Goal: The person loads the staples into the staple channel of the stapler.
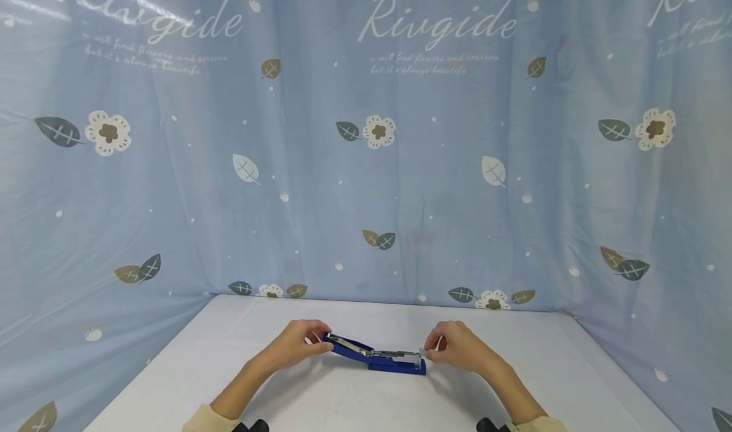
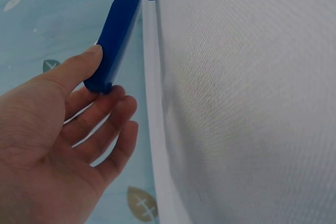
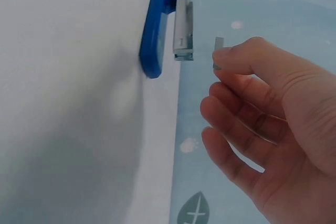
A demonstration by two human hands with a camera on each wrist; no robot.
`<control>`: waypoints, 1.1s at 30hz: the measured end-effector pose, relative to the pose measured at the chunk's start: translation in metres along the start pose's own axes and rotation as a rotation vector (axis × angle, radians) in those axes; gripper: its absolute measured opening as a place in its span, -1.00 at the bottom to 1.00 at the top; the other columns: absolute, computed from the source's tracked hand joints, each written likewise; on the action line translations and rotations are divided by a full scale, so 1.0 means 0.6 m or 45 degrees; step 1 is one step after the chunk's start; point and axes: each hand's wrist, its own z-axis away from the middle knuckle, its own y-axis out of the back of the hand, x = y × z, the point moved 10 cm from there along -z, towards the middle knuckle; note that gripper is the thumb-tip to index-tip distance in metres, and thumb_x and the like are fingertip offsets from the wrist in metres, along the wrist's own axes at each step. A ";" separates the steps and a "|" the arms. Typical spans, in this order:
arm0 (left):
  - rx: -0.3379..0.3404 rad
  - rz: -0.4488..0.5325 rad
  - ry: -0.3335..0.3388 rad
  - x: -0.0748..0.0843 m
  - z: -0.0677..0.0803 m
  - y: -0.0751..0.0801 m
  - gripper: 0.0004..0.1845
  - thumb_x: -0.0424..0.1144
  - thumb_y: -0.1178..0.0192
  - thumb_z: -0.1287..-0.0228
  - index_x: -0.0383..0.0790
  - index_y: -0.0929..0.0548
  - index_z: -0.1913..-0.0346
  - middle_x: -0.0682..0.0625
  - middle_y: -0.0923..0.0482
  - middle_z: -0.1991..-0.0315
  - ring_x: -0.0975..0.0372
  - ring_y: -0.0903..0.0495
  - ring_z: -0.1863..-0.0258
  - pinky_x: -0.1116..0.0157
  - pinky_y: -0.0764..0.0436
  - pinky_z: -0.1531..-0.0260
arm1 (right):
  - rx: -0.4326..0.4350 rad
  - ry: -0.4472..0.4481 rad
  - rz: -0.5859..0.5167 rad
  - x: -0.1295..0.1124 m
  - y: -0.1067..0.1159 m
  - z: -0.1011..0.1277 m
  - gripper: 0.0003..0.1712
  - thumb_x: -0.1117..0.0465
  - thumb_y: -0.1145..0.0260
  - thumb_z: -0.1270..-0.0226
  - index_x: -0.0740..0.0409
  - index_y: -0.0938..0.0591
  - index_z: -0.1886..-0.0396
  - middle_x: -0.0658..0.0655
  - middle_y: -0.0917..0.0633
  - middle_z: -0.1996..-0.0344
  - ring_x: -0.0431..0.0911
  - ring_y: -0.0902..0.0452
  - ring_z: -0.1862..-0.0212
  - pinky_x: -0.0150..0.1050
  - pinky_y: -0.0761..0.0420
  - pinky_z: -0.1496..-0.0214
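left hand (image 1: 297, 343) grips stapler (image 1: 374, 354) lid end | right hand (image 1: 460, 346) pinches staples (image 3: 217, 51) beside magazine

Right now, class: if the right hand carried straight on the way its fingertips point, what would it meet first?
Probably the metal staple channel at the open blue stapler's front end; the right hand pinches a small staple strip just short of it. Depth is uncertain.

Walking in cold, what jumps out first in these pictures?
A blue stapler swung open lies on the white table, near its front middle. The left hand holds the raised top arm at its end, thumb on one side and fingers on the other, while the right hand pinches a small strip of staples just off the open metal magazine. All around hangs a pale blue curtain printed with flowers and leaves.
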 end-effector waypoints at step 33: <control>-0.005 -0.004 -0.006 0.001 0.001 0.000 -0.57 -0.03 -0.33 -0.24 -0.28 -0.66 -0.02 0.04 -0.68 0.28 0.35 -0.59 0.35 0.42 -0.53 0.34 | 0.014 -0.046 0.007 -0.030 -0.023 -0.034 -0.95 0.22 -0.46 -0.12 0.04 -0.74 0.40 -0.10 -0.65 0.45 -0.20 -0.54 0.39 -0.44 -0.55 0.40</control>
